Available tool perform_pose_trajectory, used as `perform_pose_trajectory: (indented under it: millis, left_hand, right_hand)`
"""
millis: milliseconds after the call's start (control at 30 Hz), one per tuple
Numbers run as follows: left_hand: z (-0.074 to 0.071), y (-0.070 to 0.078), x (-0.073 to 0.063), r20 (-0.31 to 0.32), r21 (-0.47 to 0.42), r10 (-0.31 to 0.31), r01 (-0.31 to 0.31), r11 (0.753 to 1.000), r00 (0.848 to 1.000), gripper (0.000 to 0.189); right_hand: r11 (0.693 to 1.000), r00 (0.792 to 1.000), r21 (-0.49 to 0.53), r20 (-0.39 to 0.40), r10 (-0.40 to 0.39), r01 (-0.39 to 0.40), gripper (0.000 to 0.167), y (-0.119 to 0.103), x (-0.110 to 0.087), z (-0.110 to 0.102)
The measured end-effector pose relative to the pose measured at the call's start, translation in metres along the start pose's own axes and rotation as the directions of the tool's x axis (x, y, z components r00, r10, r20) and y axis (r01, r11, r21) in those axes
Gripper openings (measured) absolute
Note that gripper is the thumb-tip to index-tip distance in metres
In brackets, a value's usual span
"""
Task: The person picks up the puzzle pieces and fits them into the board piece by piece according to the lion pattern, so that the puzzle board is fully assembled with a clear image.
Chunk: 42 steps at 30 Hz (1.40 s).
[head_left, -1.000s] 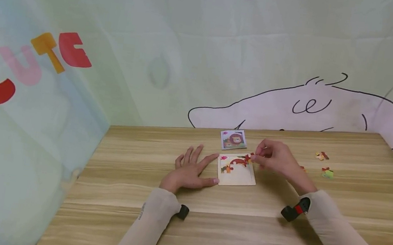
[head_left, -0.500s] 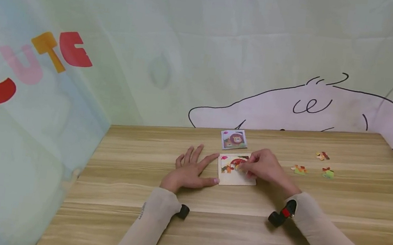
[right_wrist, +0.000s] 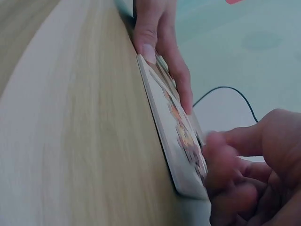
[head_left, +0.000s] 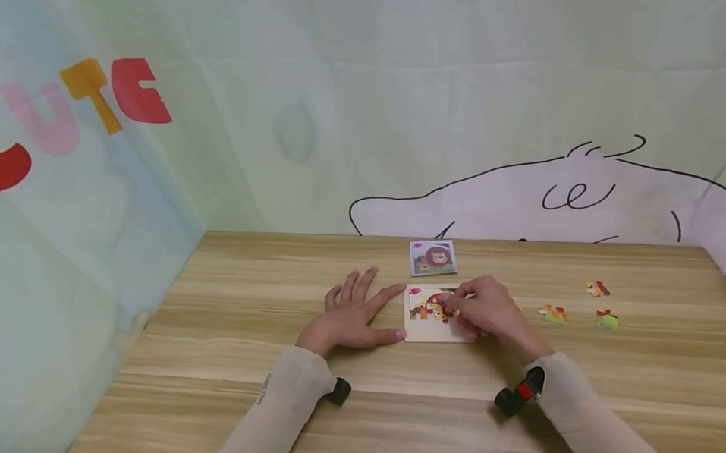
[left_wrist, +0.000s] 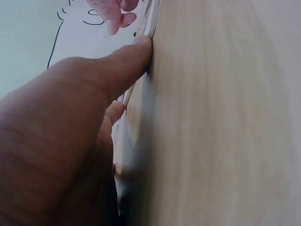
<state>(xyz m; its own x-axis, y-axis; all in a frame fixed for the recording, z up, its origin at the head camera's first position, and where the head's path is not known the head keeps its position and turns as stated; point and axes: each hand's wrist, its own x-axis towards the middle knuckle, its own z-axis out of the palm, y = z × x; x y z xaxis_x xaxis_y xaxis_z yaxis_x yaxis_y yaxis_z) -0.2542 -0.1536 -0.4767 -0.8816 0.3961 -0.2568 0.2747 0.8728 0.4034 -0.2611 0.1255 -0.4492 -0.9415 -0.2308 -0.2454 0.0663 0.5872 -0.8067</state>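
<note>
A square wooden jigsaw board lies on the table, its upper part filled with orange, red and brown pieces. My left hand lies spread at its left side, thumb and forefinger touching the edge; the left wrist view shows that thumb against the board's edge. Over the board's right half, my right hand has its fingertips right at a lion-face jigsaw piece lying on the board. In the right wrist view the fingers are bent and blurred; I cannot tell whether they pinch a piece.
A small lion picture card stands behind the board. Loose jigsaw pieces lie to the right: an orange one, a green one and a yellow-brown one. Another is partly hidden behind the right hand. A printed cloth hangs behind the table.
My right hand moved left from the board's upper right corner to its middle, then shifted slightly up and right. The lion-face piece now shows on the board. The left hand stayed still.
</note>
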Motion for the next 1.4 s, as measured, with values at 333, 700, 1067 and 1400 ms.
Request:
perform_pose_trajectory:
  millis: [333,700,1067,1400]
  left_hand:
    - [-0.0015,0.0029,-0.0019,0.016,-0.003,-0.013,0.013,1.0,1.0,0.089]
    - [-0.0004,0.0027,-0.0016,0.011,-0.009,-0.008,0.008,1.0,1.0,0.089]
    - [0.0007,0.0011,0.0008,-0.001,-0.01,-0.008,0.008,1.0,1.0,0.089]
    - [-0.0007,0.0019,-0.0006,0.004,-0.006,-0.003,0.003,1.0,1.0,0.089]
  right_hand:
    - [0.949,0.976,-0.234,0.009,-0.216,0.212,0.034,0.0043,0.0008,-0.0061]
    - [0.87,0.953,-0.392,0.068,-0.295,0.297,0.04,0.0042,0.003,-0.0029]
    - [0.862,0.947,-0.4,0.064,-0.315,0.313,0.031,0.0023,0.0052,-0.0033]
    - [0.937,0.969,-0.276,-0.064,-0.24,0.213,0.01,-0.0011,0.0043,-0.0057]
